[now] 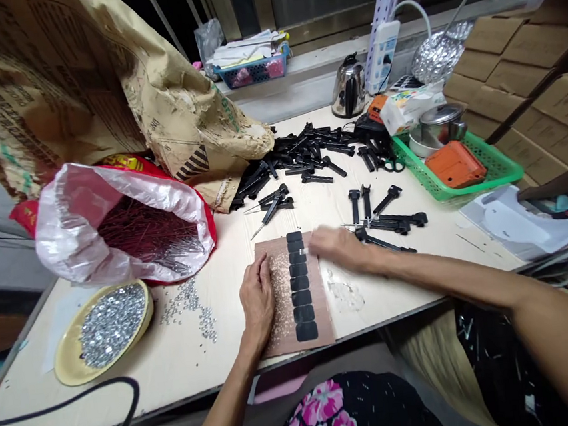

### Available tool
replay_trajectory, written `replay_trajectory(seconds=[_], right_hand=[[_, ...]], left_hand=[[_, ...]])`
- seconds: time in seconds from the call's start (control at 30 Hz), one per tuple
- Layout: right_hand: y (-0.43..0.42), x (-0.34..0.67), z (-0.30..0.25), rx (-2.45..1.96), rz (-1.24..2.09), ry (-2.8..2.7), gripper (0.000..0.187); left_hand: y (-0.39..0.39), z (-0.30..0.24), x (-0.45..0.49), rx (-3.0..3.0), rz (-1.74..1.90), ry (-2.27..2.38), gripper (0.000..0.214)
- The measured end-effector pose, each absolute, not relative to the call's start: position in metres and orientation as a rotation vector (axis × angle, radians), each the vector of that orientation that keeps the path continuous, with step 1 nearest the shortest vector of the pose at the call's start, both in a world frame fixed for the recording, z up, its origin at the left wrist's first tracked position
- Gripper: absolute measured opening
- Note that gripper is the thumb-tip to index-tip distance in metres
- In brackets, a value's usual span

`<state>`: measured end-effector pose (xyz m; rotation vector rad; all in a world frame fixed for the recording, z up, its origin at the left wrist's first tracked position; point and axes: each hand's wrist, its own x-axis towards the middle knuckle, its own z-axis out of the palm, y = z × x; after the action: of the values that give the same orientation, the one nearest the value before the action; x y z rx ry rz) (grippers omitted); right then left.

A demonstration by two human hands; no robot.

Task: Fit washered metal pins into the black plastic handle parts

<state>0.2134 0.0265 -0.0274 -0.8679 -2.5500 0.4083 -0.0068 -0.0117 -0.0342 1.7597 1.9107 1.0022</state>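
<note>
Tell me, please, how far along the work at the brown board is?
Possibly done: several black plastic pieces lie apart beside the right hand. In hand: the left hand presses flat on the brown board with its column of black pads; the right hand, blurred, is at its top edge. Left: the big pile of black pieces behind, a plate of silver bits, a bag of pins.

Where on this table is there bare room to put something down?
Bare wood lies along the near edge between the yellow dish and the left hand, and right of the brown board. Crowded at the back: black clips, green basket.
</note>
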Motion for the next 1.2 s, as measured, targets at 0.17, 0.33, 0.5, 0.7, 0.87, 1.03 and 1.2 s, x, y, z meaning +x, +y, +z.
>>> replay_trajectory(seconds=[0.17, 0.33, 0.5, 0.7, 0.87, 1.03, 1.2], right_hand=[[0.015, 0.211, -0.021, -0.550, 0.606, -2.792, 0.029], [0.016, 0.204, -0.021, -0.600, 0.563, -2.788, 0.025], [0.012, 0.198, -0.031, -0.579, 0.356, -2.723, 0.024], [0.014, 0.198, -0.027, -0.678, 0.423, -2.715, 0.025], [-0.012, 0.191, -0.013, -0.450, 0.420, -2.803, 0.025], [-0.002, 0.219, -0.021, -0.816, 0.612, -2.661, 0.019], [0.021, 0.258, -0.004, -1.213, 0.081, -2.721, 0.017]], left_hand=[[-0.011, -0.034, -0.007, 1.689, 1.003, 1.933, 0.041], [-0.012, -0.035, -0.006, 1.677, 1.020, 1.932, 0.041], [-0.012, -0.036, -0.006, 1.675, 1.037, 1.936, 0.040], [-0.013, -0.037, -0.007, 1.691, 1.037, 1.916, 0.040], [-0.016, -0.033, -0.008, 1.666, 1.066, 1.894, 0.038], [-0.018, -0.030, -0.011, 1.640, 1.139, 1.886, 0.032], [-0.017, -0.032, -0.012, 1.606, 1.174, 1.865, 0.030]])
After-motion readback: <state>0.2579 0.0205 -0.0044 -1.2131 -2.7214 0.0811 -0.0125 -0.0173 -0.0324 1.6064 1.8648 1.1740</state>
